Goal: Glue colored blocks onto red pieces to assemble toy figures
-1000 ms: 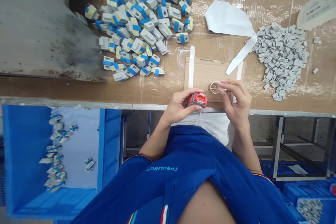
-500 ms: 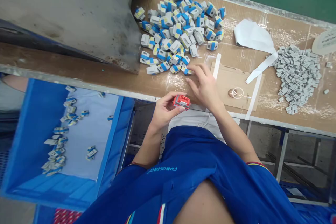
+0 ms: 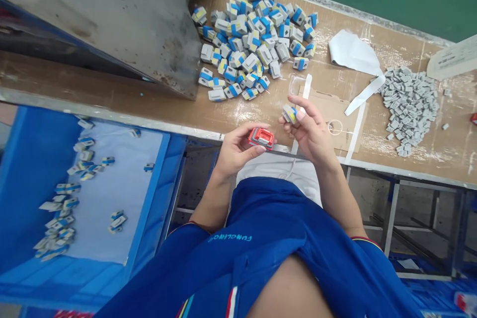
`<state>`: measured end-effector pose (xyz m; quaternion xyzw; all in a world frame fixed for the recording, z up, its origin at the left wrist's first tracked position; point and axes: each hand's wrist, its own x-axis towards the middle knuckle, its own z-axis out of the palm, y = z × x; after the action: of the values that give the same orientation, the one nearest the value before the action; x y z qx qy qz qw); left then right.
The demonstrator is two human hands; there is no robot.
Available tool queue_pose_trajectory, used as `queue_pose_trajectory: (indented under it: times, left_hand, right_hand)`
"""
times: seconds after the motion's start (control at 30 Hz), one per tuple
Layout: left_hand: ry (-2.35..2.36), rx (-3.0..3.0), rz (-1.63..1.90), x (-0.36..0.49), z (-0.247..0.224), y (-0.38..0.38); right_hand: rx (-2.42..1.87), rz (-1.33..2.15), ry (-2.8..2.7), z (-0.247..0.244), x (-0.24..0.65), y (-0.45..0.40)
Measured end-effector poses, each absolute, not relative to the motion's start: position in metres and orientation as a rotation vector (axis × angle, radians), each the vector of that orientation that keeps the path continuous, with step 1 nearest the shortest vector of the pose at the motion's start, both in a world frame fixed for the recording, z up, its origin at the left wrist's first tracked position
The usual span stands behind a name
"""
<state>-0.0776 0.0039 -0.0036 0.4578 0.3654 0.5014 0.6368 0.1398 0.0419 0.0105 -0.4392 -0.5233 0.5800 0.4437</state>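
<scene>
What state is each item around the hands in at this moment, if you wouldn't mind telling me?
Left hand: closed around a holder.
Red plastic holder: held in the left hand, off the bench.
Right hand: pinching a block between fingers and thumb.
Blue-banded grey block: held up in the right hand.
Heap of banded blocks: loose on the bench.
Heap of small grey pieces: loose, unbanded.
Cardboard sheet: lying flat.
White paper: creased, lying on the bench.

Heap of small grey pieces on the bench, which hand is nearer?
Right. The right hand is left of the heap of small grey pieces, not touching it; the left hand is farther left.
</scene>
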Motion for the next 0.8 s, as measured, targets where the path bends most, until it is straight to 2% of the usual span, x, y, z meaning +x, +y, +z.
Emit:
queue_pose_trajectory:
  times: [0.2, 0.33, 0.8]
  left_hand:
    - [0.792, 1.153, 1.201, -0.061, 0.010, 0.014]
    - [0.759, 1.188, 1.185, -0.054, 0.010, 0.014]
    - [0.754, 1.289, 1.111, -0.036, 0.009, 0.009]
  right_hand:
    - [-1.030, 1.695, -1.064, 0.032, 0.153, 0.019]
    - [-0.991, 1.745, -0.871, 0.049, 0.158, 0.012]
    - [-1.127, 1.222, -1.042, 0.063, 0.160, -0.015]
